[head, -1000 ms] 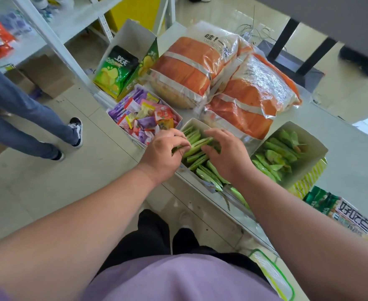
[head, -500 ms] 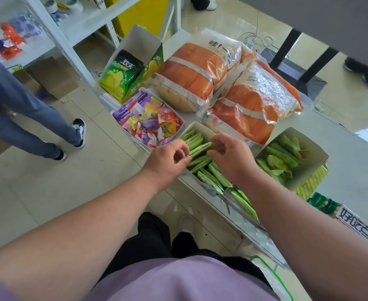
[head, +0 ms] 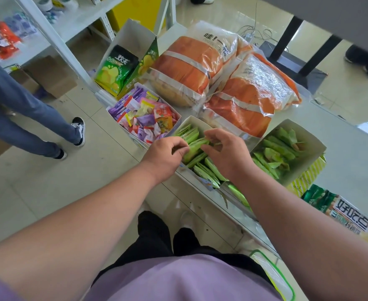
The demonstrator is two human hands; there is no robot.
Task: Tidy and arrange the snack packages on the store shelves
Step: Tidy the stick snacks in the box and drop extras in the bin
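A white carton (head: 197, 123) on the shelf edge holds several slim green snack packets (head: 192, 137) standing on edge. My left hand (head: 164, 154) curls its fingers around the packets at the carton's left side. My right hand (head: 226, 152) pinches the tops of the same green packets from the right. A second white carton (head: 309, 161) to the right holds more green packets (head: 276, 151), lying loosely. Left of my hands, a box of mixed purple, pink and orange sweets (head: 148, 118) sits on the shelf.
Two large orange bread bags (head: 189, 66) (head: 250, 98) lie behind the cartons. A green crisp bag in an open box (head: 115, 68) stands at the back left. A green and white package (head: 348, 213) lies at right. A person in jeans (head: 26, 109) stands on the floor at left.
Both hands have drawn slightly back from deep in the carton and now work the tops of the green packets; my right hand has lifted, its fingers pinching. The camera has shifted a little.
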